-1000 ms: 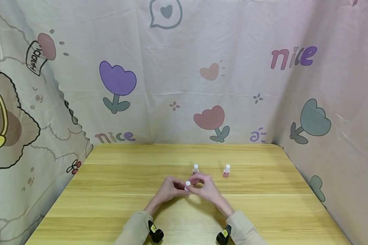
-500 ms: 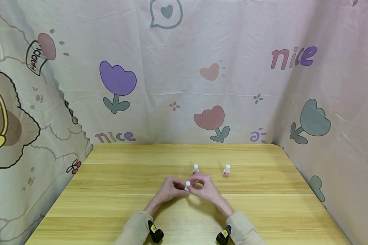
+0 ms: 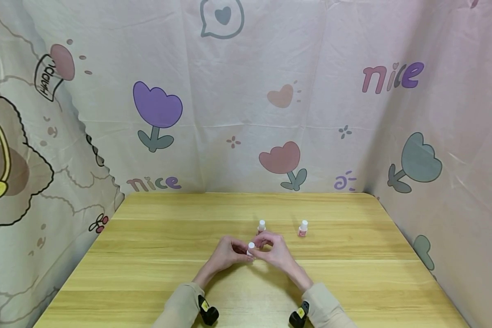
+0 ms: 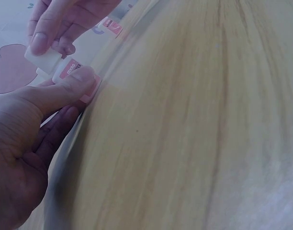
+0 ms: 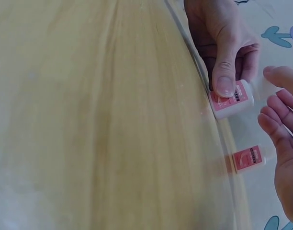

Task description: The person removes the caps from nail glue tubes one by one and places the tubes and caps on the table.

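Note:
A small white bottle with a pink label (image 5: 236, 101) stands upright on the table between both hands. My left hand (image 3: 227, 253) pinches its body, the thumb lying across the label in the left wrist view. On the bottle's white cap (image 4: 45, 60), the thumb and fingers of my right hand (image 3: 276, 252) are pinching. Part of the bottle is hidden behind the fingers in the head view. Just behind the right hand stands a second bottle of the same kind (image 3: 262, 225), its lower part covered by that hand.
A third similar bottle (image 3: 303, 228) stands upright farther right on the wooden table (image 3: 156, 241). Patterned cloth (image 3: 229, 105) hangs behind the table and along its left and right sides.
The right thumb and fingers shift very slightly at the cap. Both arms, the held bottle and the other bottles stay in place.

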`<state>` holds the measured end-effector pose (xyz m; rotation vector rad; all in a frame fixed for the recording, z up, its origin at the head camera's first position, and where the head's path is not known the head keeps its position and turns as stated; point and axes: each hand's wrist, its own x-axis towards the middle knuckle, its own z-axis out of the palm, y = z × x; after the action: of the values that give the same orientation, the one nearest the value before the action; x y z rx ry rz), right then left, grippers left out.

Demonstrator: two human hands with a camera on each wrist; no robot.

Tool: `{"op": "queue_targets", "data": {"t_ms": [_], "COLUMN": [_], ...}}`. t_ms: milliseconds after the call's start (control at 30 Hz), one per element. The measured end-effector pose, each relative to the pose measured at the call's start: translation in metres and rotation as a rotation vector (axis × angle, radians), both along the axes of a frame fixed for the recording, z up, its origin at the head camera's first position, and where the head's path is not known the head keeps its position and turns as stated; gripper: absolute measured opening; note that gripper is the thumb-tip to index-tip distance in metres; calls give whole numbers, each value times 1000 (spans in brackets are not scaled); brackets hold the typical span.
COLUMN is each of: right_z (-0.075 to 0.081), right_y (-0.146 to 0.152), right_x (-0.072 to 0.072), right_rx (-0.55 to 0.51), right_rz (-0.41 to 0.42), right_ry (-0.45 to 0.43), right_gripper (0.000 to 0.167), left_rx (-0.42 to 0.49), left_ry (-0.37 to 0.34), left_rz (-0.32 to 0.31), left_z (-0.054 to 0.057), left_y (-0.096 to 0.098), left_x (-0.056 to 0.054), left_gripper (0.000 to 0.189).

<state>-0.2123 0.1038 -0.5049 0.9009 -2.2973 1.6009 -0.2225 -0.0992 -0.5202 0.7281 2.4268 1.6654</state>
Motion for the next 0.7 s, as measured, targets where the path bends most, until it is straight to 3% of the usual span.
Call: {"op": "queue_targets", "data": {"t_ms": [367,600,700], "right_z": [-3,-3,7], "right_y": [3,0,-1], "right_x": [-2,-1,5], "right_rx": [-6,-3,8], "right_rz": [52,3,-7], "right_ry": [28,0,-13], "right_gripper": [17,19,17], "left_rx": [20,37,23], "left_ry": [30,35,27], "left_rz": [8,10,8], "left_z": [-1,-1,-1], "left_y": [0,1,1], "left_x": [0,1,0], "left_gripper": [16,17,17]}}
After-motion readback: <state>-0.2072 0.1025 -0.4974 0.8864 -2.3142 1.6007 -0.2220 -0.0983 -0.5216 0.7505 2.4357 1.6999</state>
